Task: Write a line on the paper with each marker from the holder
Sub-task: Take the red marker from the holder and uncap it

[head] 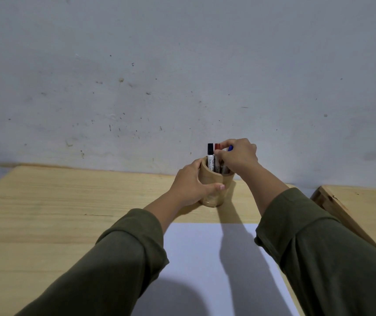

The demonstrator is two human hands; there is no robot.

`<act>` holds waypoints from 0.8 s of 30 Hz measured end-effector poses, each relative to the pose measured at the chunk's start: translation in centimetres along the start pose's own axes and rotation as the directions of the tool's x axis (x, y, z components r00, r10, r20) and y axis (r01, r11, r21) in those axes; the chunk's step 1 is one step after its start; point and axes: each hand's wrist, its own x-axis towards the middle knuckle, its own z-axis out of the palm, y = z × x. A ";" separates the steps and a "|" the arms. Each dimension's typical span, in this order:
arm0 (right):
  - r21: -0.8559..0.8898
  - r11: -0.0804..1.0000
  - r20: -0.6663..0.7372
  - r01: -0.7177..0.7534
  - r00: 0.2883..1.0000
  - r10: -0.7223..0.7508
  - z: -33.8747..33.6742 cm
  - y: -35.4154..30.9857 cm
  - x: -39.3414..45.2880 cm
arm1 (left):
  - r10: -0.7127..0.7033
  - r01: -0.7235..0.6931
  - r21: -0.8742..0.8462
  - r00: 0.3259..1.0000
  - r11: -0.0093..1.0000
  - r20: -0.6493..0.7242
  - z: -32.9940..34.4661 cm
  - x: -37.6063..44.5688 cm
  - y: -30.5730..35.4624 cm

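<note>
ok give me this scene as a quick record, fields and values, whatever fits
surface: wooden table against a marked pale wall
paper: white sheet lying flat on the table, nearer the person than the holder, no lines visible on it
holder: round wooden cup, upright, beyond the paper
markers: black-capped marker, red-capped marker and a blue one, standing in the holder
left hand: wrapped around the holder's side
right hand: fingers closed on the marker tops, which one cannot be told
task stage: no marker pulled out yet
</note>
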 end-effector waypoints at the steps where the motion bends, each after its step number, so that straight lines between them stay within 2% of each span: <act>1: 0.023 1.000 -0.001 -0.001 1.000 0.001 -0.1 -0.1 0.0 | -0.006 0.006 0.002 1.000 1.000 -0.001 0.0 0.0 0.0; 8: 0.262 0.965 -0.038 0.004 0.999 0.006 -1.0 -1.0 0.0 | -0.036 0.036 -0.009 0.999 0.999 -0.006 -0.1 -0.3 0.5; 11: 0.374 0.926 -0.079 0.058 0.996 -0.030 -2.4 -2.2 -0.1 | -0.050 0.050 0.015 0.999 0.999 0.000 -0.6 -0.5 0.7; 14: 0.462 0.876 -0.135 0.140 0.987 -0.087 -4.2 -3.7 -0.6 | -0.083 0.081 -0.063 0.996 0.995 -0.033 -1.8 -1.1 1.6; 18: 0.547 0.806 -0.207 0.226 0.969 -0.131 -6.1 -5.7 -2.1 | 0.019 -0.012 0.053 0.990 0.999 -0.139 -4.4 -1.9 3.0; 24: 0.679 0.705 -0.075 0.203 0.975 -0.209 -6.1 -6.8 -7.1 | 0.095 -0.089 0.036 0.958 0.995 -0.270 -8.5 -4.8 5.7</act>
